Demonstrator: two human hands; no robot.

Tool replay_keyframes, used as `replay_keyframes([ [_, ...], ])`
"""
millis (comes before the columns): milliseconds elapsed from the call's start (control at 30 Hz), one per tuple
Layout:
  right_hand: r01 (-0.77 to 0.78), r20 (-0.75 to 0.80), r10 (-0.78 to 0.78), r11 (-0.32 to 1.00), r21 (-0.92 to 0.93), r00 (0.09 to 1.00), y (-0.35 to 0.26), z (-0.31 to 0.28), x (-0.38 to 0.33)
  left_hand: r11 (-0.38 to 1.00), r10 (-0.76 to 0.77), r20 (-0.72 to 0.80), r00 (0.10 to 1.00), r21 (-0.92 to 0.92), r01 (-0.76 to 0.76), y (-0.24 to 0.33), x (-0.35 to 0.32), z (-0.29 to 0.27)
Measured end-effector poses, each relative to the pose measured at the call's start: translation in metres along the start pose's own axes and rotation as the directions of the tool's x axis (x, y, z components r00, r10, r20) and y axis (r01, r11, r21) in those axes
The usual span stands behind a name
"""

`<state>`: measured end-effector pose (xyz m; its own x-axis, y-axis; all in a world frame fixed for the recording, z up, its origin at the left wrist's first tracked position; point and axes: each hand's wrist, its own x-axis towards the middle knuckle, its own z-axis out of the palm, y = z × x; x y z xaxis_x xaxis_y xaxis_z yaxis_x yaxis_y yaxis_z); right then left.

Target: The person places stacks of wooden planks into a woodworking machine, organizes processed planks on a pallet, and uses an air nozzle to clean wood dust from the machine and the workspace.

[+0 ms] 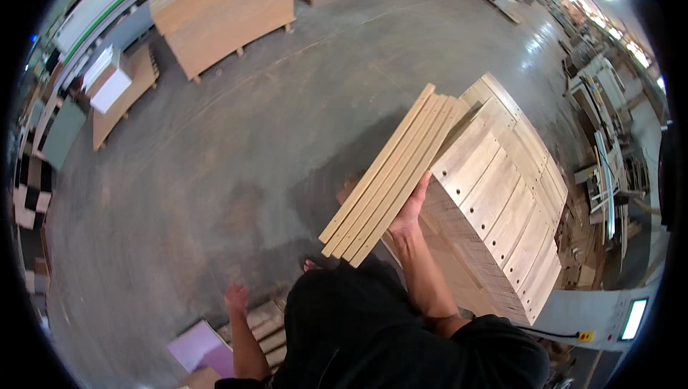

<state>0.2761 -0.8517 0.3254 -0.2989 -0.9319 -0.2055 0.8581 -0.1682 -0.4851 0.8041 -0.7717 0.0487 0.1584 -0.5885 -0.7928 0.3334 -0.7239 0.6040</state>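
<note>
My right hand [410, 211] is wrapped round the edge of a bundle of several long, narrow wooden slats [388, 174]. The slats lie side by side, slanting from lower left to upper right in front of me; the fingers beneath them are mostly hidden. Beside that hand, on the right, stands a stack of wider wooden boards [505, 206] with dark round holes along their near ends. My left hand [236, 297] hangs low at my left side, away from the slats, above the floor near a slatted wooden pallet [266, 331]. Its fingers are blurred.
A lilac panel [203, 348] lies beside the pallet. Far left, a large stack of brown sheets [226, 16] rests on the concrete floor [179, 195], near a white block on a board [111, 88]. A machine with a lit screen [633, 319] stands at the lower right.
</note>
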Motion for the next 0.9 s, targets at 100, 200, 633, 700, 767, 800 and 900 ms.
replay_keyframes([
  [100,-0.003,-0.056,0.004,1.0,0.019,0.998,0.007,0.009,0.042,0.992,0.106,-0.141,0.984,0.082,-0.096,0.086,0.027,0.057],
  [200,0.037,-0.141,-0.042,0.999,-0.038,0.989,0.011,0.011,0.092,0.948,0.161,0.048,0.986,0.27,-0.168,0.118,0.074,0.092],
  [633,0.165,-0.358,-0.208,0.975,-0.147,0.91,-0.053,0.034,0.288,0.746,-0.266,0.27,0.925,0.666,0.02,0.207,0.211,0.296],
  [700,0.252,-0.36,-0.353,0.921,-0.298,0.863,-0.082,0.028,0.308,0.732,-0.295,0.284,0.912,0.681,0.025,0.232,0.229,0.339],
  [767,0.295,-0.347,-0.447,0.862,-0.411,0.824,-0.098,0.019,0.324,0.714,-0.326,0.302,0.896,0.7,0.024,0.255,0.255,0.382],
  [800,0.344,-0.349,-0.493,0.845,-0.41,0.797,-0.111,0.025,0.332,0.71,-0.342,0.319,0.884,0.704,0.021,0.267,0.269,0.405],
  [900,0.274,-0.387,-0.508,0.809,-0.52,0.769,-0.146,0.023,0.367,0.739,-0.382,0.387,0.839,0.673,0.025,0.307,0.319,0.469],
])
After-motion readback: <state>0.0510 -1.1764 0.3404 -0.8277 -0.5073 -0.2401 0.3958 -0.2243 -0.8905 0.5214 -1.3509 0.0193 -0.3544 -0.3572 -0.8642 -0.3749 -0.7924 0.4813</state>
